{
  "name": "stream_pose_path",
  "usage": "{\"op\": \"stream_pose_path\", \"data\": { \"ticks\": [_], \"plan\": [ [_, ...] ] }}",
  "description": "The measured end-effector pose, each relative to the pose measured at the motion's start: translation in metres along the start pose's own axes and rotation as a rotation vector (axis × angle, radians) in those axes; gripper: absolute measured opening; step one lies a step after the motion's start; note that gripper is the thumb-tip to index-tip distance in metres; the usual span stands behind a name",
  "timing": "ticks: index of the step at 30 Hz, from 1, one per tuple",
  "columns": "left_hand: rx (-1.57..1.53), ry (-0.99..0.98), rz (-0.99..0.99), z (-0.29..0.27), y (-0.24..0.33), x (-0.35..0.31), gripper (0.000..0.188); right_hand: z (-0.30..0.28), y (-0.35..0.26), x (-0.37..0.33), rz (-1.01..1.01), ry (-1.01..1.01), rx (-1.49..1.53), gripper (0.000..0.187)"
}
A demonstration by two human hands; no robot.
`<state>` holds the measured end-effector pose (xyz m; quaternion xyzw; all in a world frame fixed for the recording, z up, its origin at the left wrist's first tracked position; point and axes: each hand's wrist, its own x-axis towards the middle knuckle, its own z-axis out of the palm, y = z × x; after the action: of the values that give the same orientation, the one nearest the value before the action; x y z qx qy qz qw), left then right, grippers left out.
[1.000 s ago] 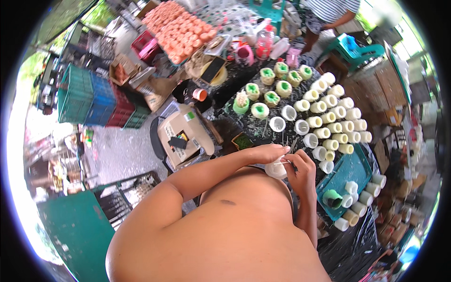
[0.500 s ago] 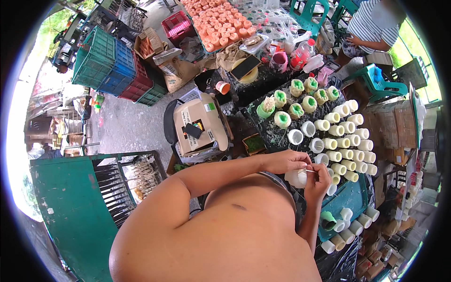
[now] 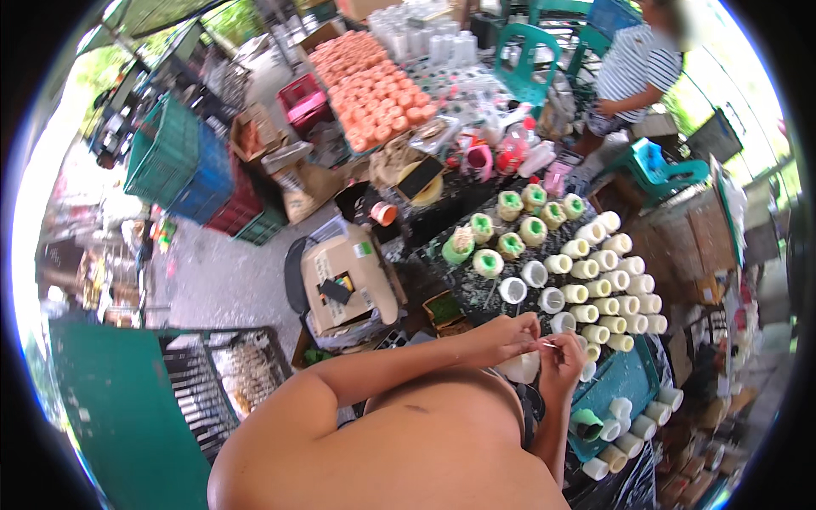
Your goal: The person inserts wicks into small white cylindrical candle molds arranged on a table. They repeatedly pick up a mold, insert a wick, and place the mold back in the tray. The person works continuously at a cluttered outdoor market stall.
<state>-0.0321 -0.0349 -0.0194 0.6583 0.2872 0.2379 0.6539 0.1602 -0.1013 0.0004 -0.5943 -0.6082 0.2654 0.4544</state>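
My left hand (image 3: 507, 340) and my right hand (image 3: 561, 361) meet at the fingertips in front of my belly. The right fingers pinch a thin white strand (image 3: 551, 345). My left fingers are closed close beside it; what they grip, if anything, is too small to make out. Just under the hands sits a rounded white cup-like piece (image 3: 520, 367), partly covered by them. Beyond, on the black-covered table, stand several white cups (image 3: 512, 291), rows of hollow cream cylinders (image 3: 575, 293) and cream pieces with green centres (image 3: 488, 263).
A teal tray (image 3: 625, 374) with a green cup (image 3: 586, 423) lies to the right. An open cardboard box (image 3: 348, 272) stands ahead left, near stacked crates (image 3: 200, 170). Orange pieces (image 3: 374, 93) fill a far table. A person in a striped shirt (image 3: 633, 72) stands at far right.
My view has tilted, so the surroundings shift left and the near things lower. My hands have moved up relative to the white cup-like piece, still fingertip to fingertip.
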Motion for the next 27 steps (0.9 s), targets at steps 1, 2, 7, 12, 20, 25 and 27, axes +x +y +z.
{"op": "stream_pose_path", "data": {
  "ticks": [1,2,7,12,20,25,27],
  "plan": [
    [-0.006,0.007,0.000,0.002,0.002,-0.002,0.028,0.001,0.001,-0.004,0.037,0.014,0.095,0.015],
    [0.007,0.020,0.010,0.002,0.002,0.000,0.024,-0.001,-0.003,-0.004,0.046,0.012,0.084,0.012],
    [0.106,-0.017,-0.012,0.001,0.006,0.006,0.019,-0.007,-0.008,-0.005,0.036,0.034,0.070,0.006],
    [0.161,-0.082,0.053,0.002,0.009,0.010,0.019,-0.017,-0.018,-0.008,0.068,-0.003,0.059,0.008],
    [0.250,-0.177,0.114,0.006,0.022,0.016,0.017,-0.029,-0.014,-0.019,-0.001,-0.005,0.066,0.013],
    [0.306,-0.204,0.108,0.005,0.017,0.020,0.020,-0.033,-0.014,-0.023,-0.010,0.031,0.060,0.013],
    [0.345,-0.210,0.091,0.007,0.020,0.022,0.021,-0.032,-0.016,-0.025,0.006,0.060,0.060,0.012]
  ]
}}
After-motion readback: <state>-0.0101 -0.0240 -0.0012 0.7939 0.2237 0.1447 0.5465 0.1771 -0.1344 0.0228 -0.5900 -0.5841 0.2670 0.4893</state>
